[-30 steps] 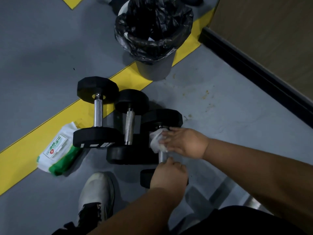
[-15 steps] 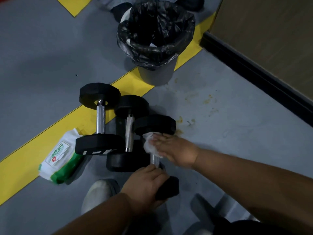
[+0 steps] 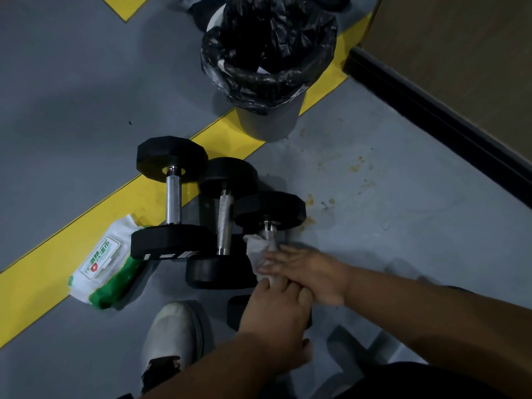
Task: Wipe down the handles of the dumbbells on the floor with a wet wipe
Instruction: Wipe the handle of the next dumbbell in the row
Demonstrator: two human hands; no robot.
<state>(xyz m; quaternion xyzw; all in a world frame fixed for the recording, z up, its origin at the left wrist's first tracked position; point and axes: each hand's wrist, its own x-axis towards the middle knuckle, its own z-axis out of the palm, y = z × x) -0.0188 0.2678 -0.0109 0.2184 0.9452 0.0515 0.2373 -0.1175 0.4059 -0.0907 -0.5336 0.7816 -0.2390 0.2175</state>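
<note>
Three black dumbbells with metal handles lie side by side on the grey floor: the left dumbbell, the middle dumbbell and the right dumbbell. My right hand presses a white wet wipe around the right dumbbell's handle, low on the bar. My left hand grips the near head of that same dumbbell, hiding most of it. The handle's upper end shows bare metal just under the far head.
A wet-wipe pack, white and green, lies left of the dumbbells on a yellow floor stripe. A bin with a black liner stands behind them. My white shoe is at the bottom. A dark skirting board runs along the right.
My right hand has slid the wipe down the handle toward me. My left hand has shifted up against the right hand on the near head. The view has tilted slightly.
</note>
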